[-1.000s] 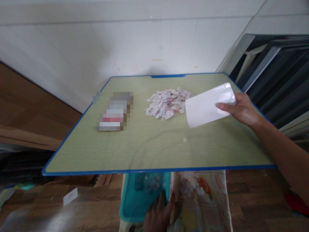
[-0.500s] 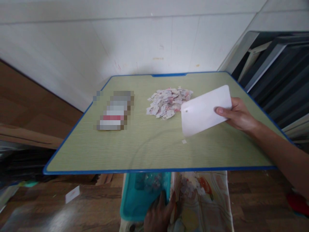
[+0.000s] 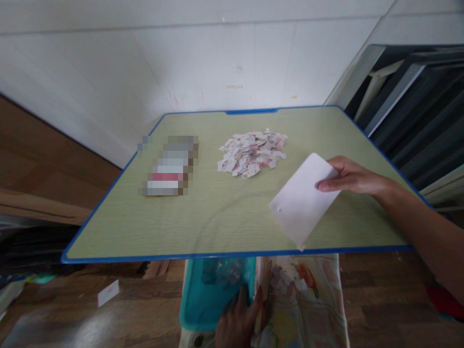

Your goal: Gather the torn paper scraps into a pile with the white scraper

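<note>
My right hand (image 3: 342,176) grips a thin white plastic board (image 3: 302,200) with a small hole near one corner, thumb on its face. The board is tilted, its lower corner at the table's near edge. Beyond it lies a loose heap of small paper scraps (image 3: 252,153), pale with some pink. Low in the view, my left hand (image 3: 237,319) is at the right rim of a teal plastic tray (image 3: 201,309), index finger inside and thumb by the rim. In the tray sits a blurred, clear-looking bundle (image 3: 226,273).
A pixelated packet-like block (image 3: 168,166) lies on the left of the green, blue-edged table (image 3: 145,227). Patterned cloth (image 3: 308,314) with paper scraps (image 3: 284,280) is below. Dark panels (image 3: 416,96) lean at right; cardboard (image 3: 43,159) stands left. A white card (image 3: 108,293) lies on the floor.
My right hand has brought the white board down and toward the table's near edge, tilting it more steeply. The loose scrap that lay before the heap no longer shows there. My left hand stays put.
</note>
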Demonstrator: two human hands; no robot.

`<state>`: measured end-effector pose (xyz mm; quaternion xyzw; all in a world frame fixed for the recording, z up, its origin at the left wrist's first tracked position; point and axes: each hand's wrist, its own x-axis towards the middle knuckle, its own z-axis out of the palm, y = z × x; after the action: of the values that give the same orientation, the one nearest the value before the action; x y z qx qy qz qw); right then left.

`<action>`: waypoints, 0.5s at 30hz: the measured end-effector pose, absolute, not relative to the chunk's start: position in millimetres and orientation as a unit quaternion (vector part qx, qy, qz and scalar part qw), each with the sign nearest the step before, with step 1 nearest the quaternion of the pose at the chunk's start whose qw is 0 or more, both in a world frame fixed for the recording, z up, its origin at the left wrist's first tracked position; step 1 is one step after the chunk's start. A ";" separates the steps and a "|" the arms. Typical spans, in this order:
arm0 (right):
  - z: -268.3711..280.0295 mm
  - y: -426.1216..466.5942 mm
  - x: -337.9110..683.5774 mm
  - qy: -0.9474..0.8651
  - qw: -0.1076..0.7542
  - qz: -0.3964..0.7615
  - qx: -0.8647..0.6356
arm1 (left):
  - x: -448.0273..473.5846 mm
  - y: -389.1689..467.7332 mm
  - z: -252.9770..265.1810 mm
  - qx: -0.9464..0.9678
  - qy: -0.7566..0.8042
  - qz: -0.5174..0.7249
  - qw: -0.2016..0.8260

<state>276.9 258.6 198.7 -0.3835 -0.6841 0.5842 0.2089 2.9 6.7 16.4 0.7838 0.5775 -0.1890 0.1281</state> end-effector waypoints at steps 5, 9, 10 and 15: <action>196.3 258.7 273.4 -0.670 0.203 0.611 -0.370 | 3.6 5.5 15.1 0.785 0.582 -0.179 0.114; 194.9 258.6 274.4 -0.646 0.212 0.635 -0.367 | 1.9 2.8 10.6 0.787 0.585 -0.168 0.099; 194.4 258.3 275.2 -0.641 0.204 0.646 -0.361 | 1.4 2.5 9.8 0.788 0.584 -0.167 0.099; 191.8 257.2 276.1 -0.630 0.205 0.658 -0.358 | 0.5 5.6 12.2 0.795 0.570 -0.165 0.123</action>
<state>276.1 257.2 191.8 -0.3585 -0.6299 0.6577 0.2053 0.5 5.6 12.2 0.7952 0.5703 -0.1648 0.1231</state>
